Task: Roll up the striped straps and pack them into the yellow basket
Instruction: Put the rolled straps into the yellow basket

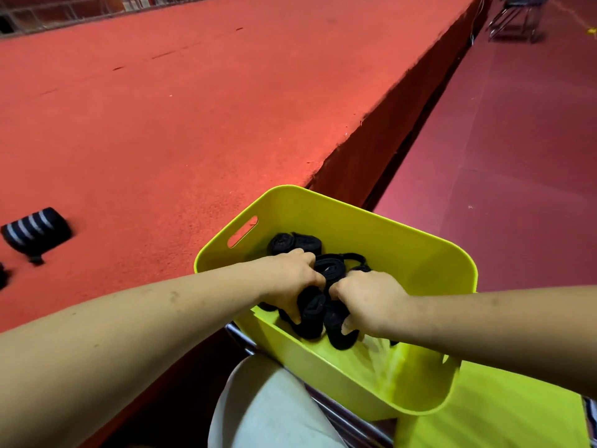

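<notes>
- Yellow basket (420, 253) = the landmark; sits tilted at the near edge of the red platform (161, 108), off its corner, on what looks like a metal frame (339, 412) w/ a yellow-green surface (491, 415) just beside it on the R.
- Basket has a slot handle (242, 231) cut in its L wall; red shows through it.
- Inside basket: heap of dark rolled straps (326, 286), bunched toward the near-L part of the floor; stripes not readable on these, they look plain black.
- Left hand (290, 276) is inside the basket, over the L wall, fingers curled down & pressed into the pile, closed around a roll; thumb side toward the near wall.
- Right hand (368, 302) also inside the basket, coming over the R rim, fingers bent & clamped on another dark roll; fingertips partly hidden by the straps.
- The 2 hands nearly touch, knuckles facing each other over the heap.
- One rolled striped strap (34, 229) (black w/ white bands) lies on the platform well L of the basket, apart from it.
- Another dark bit (3, 274) at the frame's L edge, also L of basket; can't tell what it is.
- Person's knee in pale trousers (271, 405) shows just below the basket.
- Maroon floor (517, 156) R of the basket, lower than the platform.
</notes>
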A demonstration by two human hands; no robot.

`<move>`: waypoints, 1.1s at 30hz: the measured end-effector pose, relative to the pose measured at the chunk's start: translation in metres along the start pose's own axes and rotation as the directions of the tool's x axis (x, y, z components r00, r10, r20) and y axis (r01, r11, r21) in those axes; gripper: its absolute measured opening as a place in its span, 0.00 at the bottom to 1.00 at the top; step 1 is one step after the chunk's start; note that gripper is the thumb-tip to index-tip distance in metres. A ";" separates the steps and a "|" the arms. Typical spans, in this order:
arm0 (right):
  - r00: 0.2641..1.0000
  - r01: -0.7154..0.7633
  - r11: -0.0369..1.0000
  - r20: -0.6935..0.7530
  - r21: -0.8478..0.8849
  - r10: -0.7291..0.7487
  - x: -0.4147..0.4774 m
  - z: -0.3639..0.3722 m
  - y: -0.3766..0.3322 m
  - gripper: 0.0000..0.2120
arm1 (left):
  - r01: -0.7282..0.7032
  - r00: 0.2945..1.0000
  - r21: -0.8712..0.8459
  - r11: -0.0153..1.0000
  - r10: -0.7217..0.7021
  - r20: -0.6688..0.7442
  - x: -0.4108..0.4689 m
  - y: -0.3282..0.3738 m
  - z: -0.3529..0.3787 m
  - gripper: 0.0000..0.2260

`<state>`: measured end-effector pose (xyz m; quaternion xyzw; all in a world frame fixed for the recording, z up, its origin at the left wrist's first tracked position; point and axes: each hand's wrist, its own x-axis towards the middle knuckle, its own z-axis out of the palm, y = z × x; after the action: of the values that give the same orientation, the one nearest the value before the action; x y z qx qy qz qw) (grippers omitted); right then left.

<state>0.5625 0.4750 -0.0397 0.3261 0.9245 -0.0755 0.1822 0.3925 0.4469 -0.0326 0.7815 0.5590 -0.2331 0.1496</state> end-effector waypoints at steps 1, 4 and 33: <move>1.000 0.018 0.999 -0.010 -0.043 -0.018 0.002 0.000 0.000 0.20 | 0.017 0.999 0.022 1.000 -0.018 0.030 0.001 0.001 0.001 0.35; 0.999 0.045 0.999 0.014 -0.012 -0.045 0.007 0.002 0.003 0.26 | 0.031 0.994 0.040 0.999 -0.035 0.104 0.002 0.005 0.002 0.34; 0.920 0.192 0.814 -0.389 0.548 0.045 0.052 -0.134 -0.068 0.08 | 0.247 0.699 -0.696 0.674 -0.621 -0.354 -0.215 -0.124 0.003 0.05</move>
<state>0.4436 0.4869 0.0656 0.3373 0.8874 -0.2933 -0.1128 0.2180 0.3137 0.0821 0.5583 0.7978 0.1688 0.1528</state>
